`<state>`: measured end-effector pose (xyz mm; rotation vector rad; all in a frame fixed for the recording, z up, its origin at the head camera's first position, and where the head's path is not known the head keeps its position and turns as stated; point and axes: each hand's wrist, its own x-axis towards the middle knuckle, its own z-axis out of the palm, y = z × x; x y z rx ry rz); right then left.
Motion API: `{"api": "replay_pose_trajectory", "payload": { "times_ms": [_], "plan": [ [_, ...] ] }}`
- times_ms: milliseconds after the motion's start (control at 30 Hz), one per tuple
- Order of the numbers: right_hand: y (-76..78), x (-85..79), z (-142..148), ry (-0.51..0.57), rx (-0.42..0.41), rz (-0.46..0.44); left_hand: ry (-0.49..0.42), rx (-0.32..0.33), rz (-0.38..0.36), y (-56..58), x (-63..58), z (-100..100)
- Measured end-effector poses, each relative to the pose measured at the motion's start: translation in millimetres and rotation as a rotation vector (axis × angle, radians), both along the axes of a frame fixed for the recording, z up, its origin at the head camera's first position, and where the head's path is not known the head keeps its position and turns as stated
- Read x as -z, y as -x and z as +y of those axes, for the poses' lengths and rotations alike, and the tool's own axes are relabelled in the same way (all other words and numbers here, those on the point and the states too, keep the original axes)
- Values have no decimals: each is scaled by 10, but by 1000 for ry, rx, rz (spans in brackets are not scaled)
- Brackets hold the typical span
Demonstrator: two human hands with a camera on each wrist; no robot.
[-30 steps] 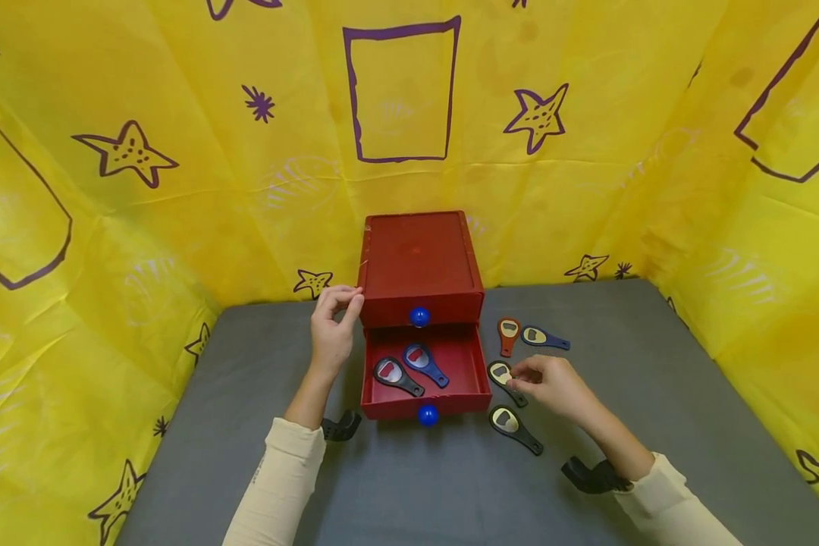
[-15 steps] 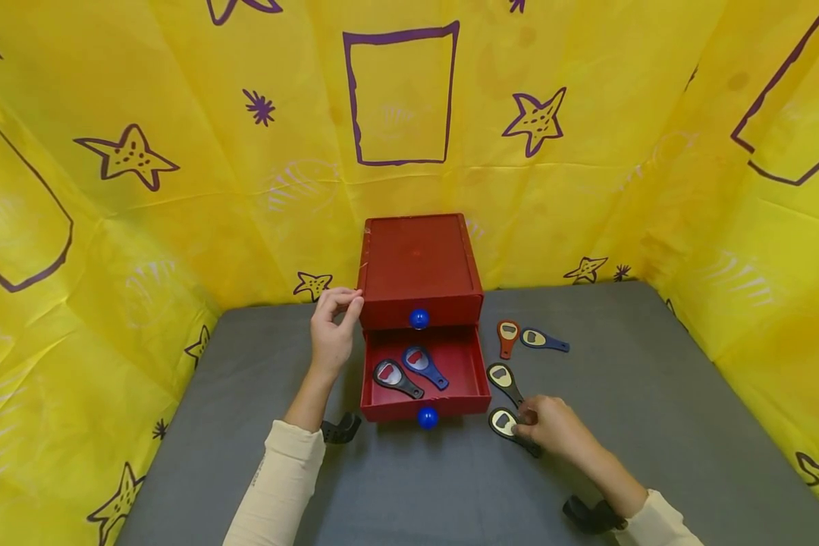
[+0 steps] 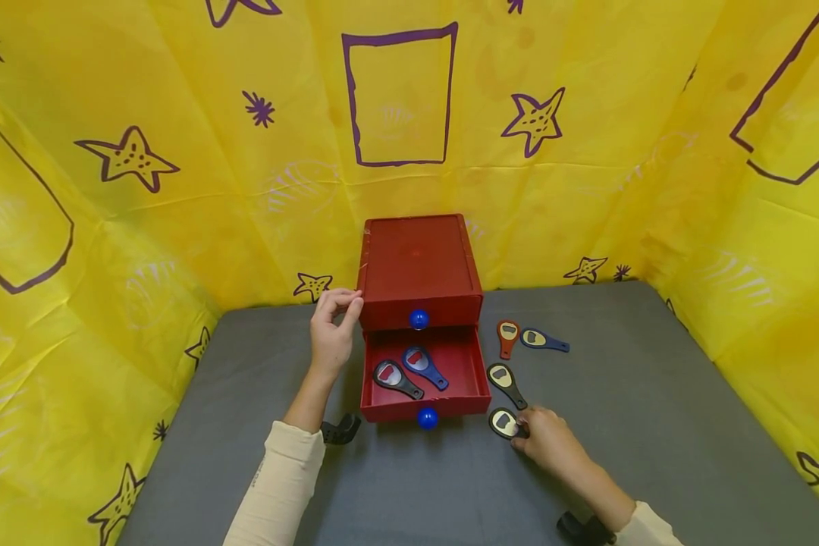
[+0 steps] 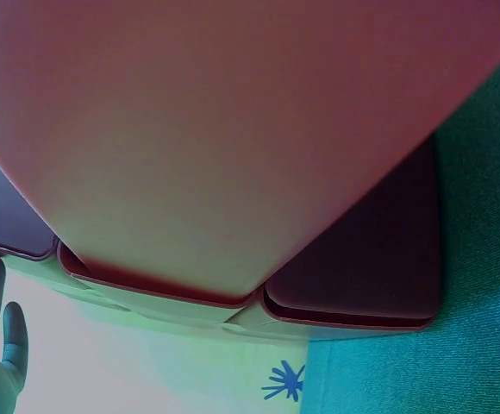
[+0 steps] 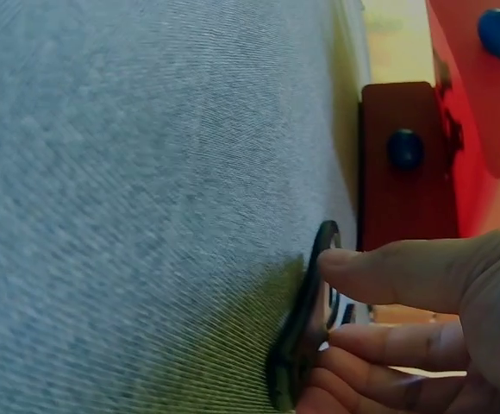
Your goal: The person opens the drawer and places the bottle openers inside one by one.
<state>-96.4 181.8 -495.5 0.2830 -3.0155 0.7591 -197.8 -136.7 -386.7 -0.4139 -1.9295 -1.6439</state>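
My right hand (image 3: 549, 441) pinches a black bottle opener (image 3: 502, 423) with a pale oval face, low on the right of the table. In the right wrist view the thumb lies on one side of this opener (image 5: 297, 332) and the fingers on the other; it stands tilted at the cloth. My left hand (image 3: 331, 334) touches the upper left front corner of a red drawer box (image 3: 419, 258), fingers loosely bent. Below, the lower drawer (image 3: 465, 364) stands pulled out, holding a black bottle opener (image 3: 390, 373) and a blue bottle opener (image 3: 419, 361).
Another black bottle opener (image 3: 502, 377) lies just beyond the right hand. Farther back are a red bottle opener (image 3: 508, 334) and a blue bottle opener (image 3: 542, 340). Blue knobs stick out from the drawer fronts. A yellow patterned cloth (image 3: 259, 227) surrounds the grey table (image 3: 628, 364).
My right hand has moved from the upper black bottle opener toward me to the nearest one and taken hold of it. The left hand has stayed at the box corner.
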Motion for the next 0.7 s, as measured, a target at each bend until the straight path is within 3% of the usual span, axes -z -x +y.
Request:
{"api": "replay_pose_trajectory", "payload": {
  "times_ms": [300,700],
  "plan": [
    [-9,39,-17,-45,33,45,-12,2,8,16,10,-1],
    [-24,32,14,-113,-16,88,-4,-10,8,6,-8,3]
  ]
}}
